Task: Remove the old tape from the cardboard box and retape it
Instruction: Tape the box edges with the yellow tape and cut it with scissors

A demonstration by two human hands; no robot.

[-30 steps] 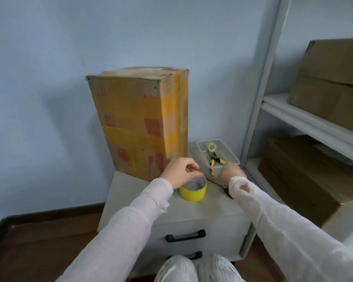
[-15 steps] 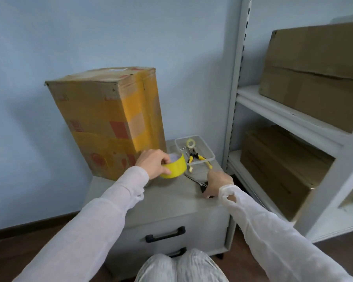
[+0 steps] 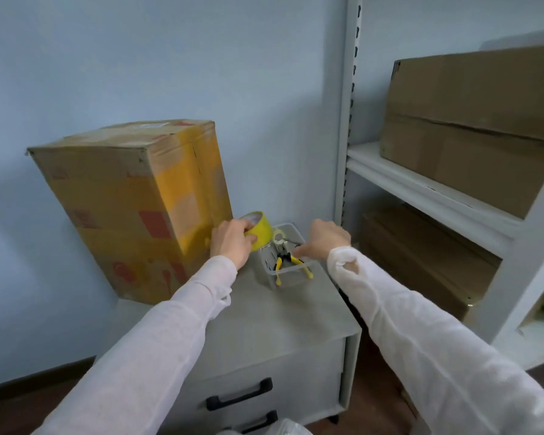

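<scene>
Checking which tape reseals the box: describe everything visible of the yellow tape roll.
The yellow tape roll is a wide ring of glossy yellow tape with a pale inner core showing. It is tilted, its opening facing up and left. The left hand grips it by the rim, beside the lower right part of the cardboard box and just left of the clear tray.

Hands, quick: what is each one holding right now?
Left hand: grips the yellow tape roll.
Right hand: over the clear tray; grip cannot be told.
</scene>
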